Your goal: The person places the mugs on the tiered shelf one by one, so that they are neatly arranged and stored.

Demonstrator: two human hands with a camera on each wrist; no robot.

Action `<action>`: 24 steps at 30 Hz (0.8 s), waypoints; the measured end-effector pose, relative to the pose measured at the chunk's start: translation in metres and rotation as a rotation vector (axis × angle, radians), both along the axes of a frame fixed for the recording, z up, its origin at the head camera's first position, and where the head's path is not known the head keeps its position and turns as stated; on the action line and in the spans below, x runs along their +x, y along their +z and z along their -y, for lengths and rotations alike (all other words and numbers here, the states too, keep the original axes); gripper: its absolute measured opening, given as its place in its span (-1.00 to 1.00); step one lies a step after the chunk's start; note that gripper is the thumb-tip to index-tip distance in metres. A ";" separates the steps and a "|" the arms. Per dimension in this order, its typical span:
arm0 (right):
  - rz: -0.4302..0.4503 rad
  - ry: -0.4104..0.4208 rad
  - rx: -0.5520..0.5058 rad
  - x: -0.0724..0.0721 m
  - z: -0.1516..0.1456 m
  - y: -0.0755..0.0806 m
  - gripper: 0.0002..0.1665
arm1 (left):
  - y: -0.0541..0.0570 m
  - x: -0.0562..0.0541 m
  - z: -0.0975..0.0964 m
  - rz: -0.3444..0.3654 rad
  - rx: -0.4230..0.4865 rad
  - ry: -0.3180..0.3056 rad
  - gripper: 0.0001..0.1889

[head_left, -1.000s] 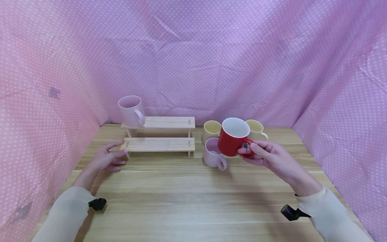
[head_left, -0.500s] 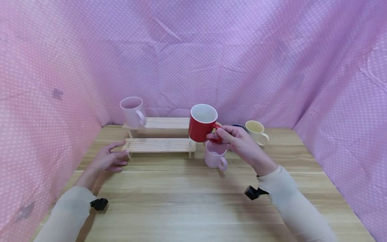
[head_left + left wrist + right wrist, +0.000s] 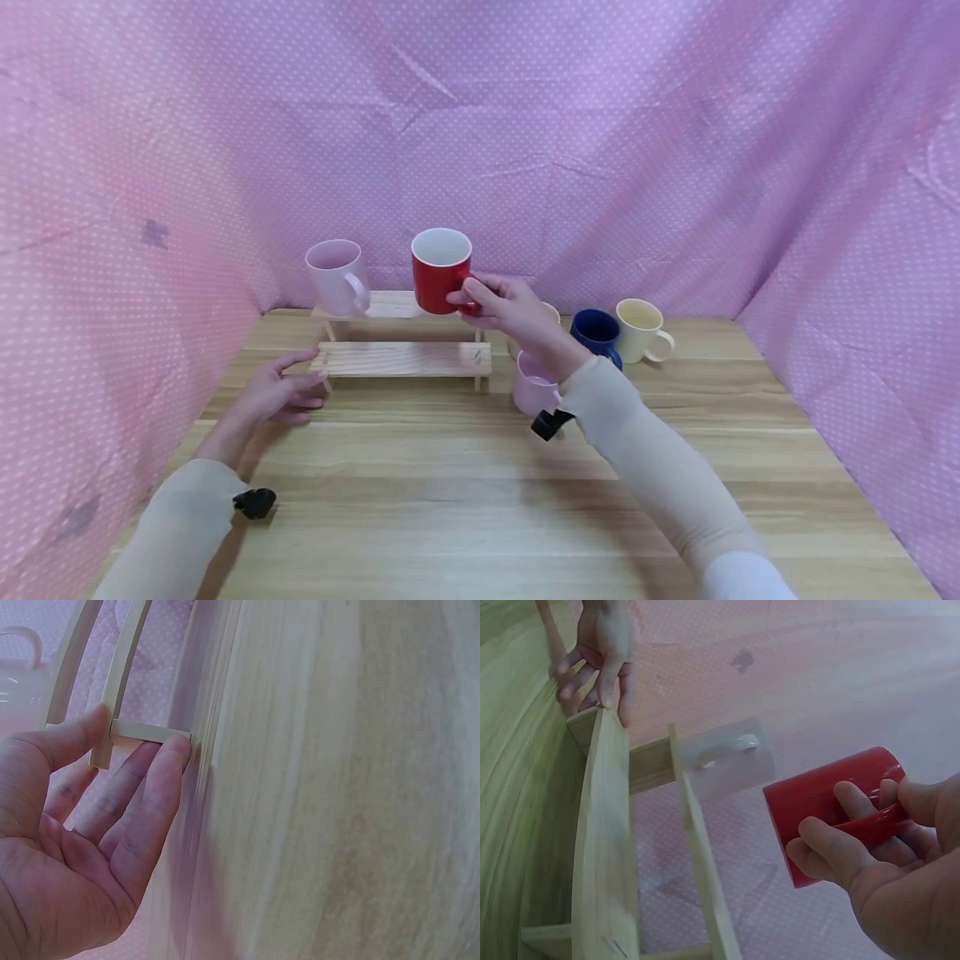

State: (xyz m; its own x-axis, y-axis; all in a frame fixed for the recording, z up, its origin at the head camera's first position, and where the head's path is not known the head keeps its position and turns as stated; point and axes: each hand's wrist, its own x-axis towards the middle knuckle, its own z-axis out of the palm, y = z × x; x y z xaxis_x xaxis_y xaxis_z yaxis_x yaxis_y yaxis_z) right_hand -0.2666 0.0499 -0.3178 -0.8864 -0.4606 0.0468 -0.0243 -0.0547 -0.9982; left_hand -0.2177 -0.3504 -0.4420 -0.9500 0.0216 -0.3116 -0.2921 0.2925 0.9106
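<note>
Red mug [image 3: 441, 283], handle [image 3: 868, 826] pinched in our right hand [image 3: 510, 310], has swung toward ten o'clock to hang above the upper shelf [image 3: 392, 303], pink mug [image 3: 334, 287] at nine; we judge the carry mostly done. Our left hand [image 3: 276, 392], fingers extended, touches the lower shelf [image 3: 405, 358].

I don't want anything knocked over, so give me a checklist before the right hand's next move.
1. Right hand grips red mug by its handle: ok.
2. Red mug upright: ok.
3. Upper-shelf pink mug upright and apart from red mug: ok.
4. Left hand touching rack: ok, at its left end.
5. Red mug supported from below: not ok, held in the air.
6. Red mug empty: cannot tell, its inside bottom isn't clearly visible.
</note>
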 end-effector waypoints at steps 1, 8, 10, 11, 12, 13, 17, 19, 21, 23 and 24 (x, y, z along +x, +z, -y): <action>-0.001 -0.008 0.000 -0.004 0.006 -0.002 -0.54 | 0.000 0.000 0.000 -0.003 0.000 -0.001 -0.13; 0.025 -0.032 -0.015 -0.029 0.039 -0.018 -0.57 | -0.001 -0.002 -0.002 0.003 0.005 0.004 -0.14; 0.018 -0.041 -0.002 -0.036 0.046 -0.023 -0.58 | 0.000 -0.002 -0.003 0.007 0.009 0.006 -0.14; 0.015 -0.046 0.009 -0.039 0.049 -0.024 -0.58 | 0.000 -0.002 -0.004 0.007 0.012 0.004 -0.14; 0.008 -0.048 0.020 -0.041 0.052 -0.026 -0.58 | 0.000 -0.002 -0.004 0.004 0.012 0.001 -0.14; -0.002 -0.050 0.033 -0.043 0.054 -0.027 -0.58 | 0.000 -0.002 -0.004 0.005 0.012 0.006 -0.14; -0.025 -0.042 0.064 -0.048 0.063 -0.031 -0.56 | 0.001 -0.002 -0.004 0.003 0.010 0.007 -0.14; -0.022 -0.032 0.065 -0.050 0.067 -0.032 -0.56 | 0.001 -0.002 -0.003 0.004 0.007 0.011 -0.14; -0.015 -0.021 0.059 -0.051 0.071 -0.034 -0.55 | 0.001 -0.001 -0.001 0.007 0.006 0.015 -0.14; -0.012 -0.016 0.058 -0.052 0.075 -0.035 -0.56 | 0.000 -0.001 0.000 0.008 0.007 0.015 -0.15; -0.010 -0.013 0.060 -0.052 0.077 -0.036 -0.56 | 0.000 -0.001 0.000 0.009 0.008 0.017 -0.15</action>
